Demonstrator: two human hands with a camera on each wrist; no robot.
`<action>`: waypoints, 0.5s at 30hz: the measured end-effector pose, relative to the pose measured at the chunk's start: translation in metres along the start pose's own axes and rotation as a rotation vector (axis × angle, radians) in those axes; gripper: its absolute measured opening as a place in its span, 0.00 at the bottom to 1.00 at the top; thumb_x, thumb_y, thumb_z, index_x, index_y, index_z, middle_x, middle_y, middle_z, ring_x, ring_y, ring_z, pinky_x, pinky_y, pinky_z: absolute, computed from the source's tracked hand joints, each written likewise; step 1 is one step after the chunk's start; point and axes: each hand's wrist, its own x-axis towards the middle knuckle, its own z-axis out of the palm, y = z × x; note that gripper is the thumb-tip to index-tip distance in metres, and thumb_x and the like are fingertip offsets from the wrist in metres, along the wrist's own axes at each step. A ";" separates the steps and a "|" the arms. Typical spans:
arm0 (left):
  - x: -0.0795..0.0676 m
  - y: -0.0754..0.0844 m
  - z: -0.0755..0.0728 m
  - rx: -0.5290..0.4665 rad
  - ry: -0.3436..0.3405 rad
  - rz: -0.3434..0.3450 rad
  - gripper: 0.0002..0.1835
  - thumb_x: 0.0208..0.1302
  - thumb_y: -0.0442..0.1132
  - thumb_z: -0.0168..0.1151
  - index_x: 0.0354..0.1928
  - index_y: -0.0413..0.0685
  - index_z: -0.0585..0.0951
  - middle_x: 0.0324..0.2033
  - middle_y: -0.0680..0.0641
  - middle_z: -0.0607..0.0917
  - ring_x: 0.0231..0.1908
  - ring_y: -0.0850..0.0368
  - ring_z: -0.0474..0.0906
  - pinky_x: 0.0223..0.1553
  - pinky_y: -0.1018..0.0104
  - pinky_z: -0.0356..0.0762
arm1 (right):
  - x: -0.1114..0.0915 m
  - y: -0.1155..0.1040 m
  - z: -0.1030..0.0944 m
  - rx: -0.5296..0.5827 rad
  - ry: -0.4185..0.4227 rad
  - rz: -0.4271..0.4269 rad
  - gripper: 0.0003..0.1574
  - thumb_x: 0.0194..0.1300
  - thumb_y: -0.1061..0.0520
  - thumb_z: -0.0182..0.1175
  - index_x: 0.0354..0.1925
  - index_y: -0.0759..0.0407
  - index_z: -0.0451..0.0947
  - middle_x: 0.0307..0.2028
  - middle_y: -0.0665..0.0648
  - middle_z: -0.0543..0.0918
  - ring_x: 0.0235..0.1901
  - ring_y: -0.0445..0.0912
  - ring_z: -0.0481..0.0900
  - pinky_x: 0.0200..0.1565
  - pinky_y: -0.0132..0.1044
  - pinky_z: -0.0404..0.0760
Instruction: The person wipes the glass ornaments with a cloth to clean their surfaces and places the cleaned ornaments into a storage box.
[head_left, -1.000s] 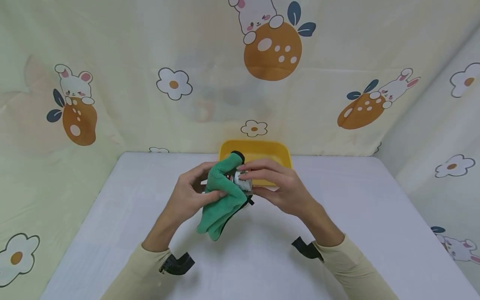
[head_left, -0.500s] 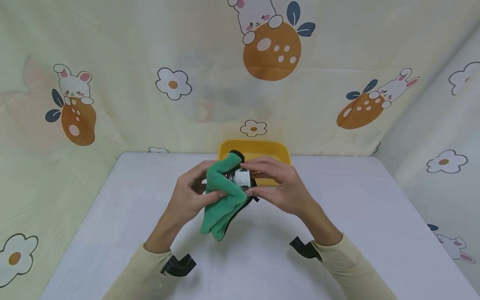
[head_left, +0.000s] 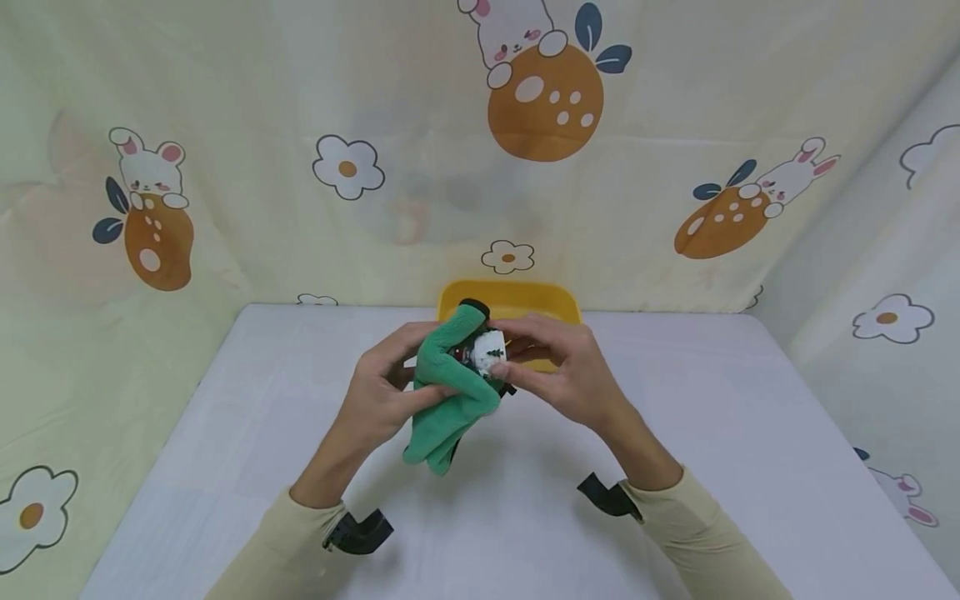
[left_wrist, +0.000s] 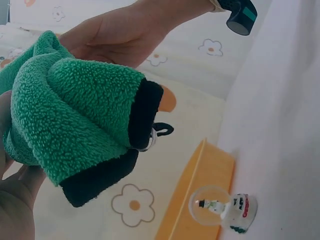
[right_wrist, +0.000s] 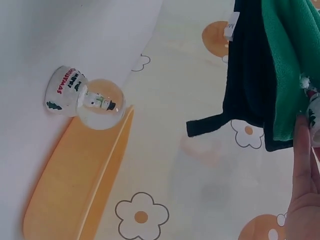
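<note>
In the head view a green towel (head_left: 453, 417) with dark edging is folded round a snow globe (head_left: 489, 348), with its white base sticking out at the right. My left hand (head_left: 384, 379) grips the globe through the towel, thumb on the near side. The right hand (head_left: 566, 362) pinches the base between thumb and fingers. Most of the glass ball is hidden in the cloth. In the right wrist view, fingers (right_wrist: 301, 165) lie along the base at the right edge. The left wrist view shows the fluffy towel (left_wrist: 75, 110) bunched up, hiding the held globe.
A yellow tray (head_left: 510, 293) stands at the back of the white table (head_left: 315, 367), behind the hands. A second snow globe (right_wrist: 65, 92), with a snowman inside, stands beside the tray; the hands hide it in the head view. A printed curtain (head_left: 262, 225) hangs behind.
The white base has turned in the right fingers, and a green tree print now faces up. My right fingers have shifted round it, thumb now on its near side. The left hand stays nearly still.
</note>
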 end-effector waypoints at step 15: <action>-0.002 -0.003 0.000 0.097 0.020 0.010 0.33 0.54 0.21 0.73 0.64 0.37 0.77 0.59 0.40 0.80 0.59 0.50 0.77 0.49 0.58 0.87 | 0.003 -0.005 -0.006 0.097 -0.079 0.294 0.21 0.72 0.58 0.63 0.61 0.63 0.80 0.43 0.59 0.87 0.32 0.53 0.88 0.41 0.40 0.90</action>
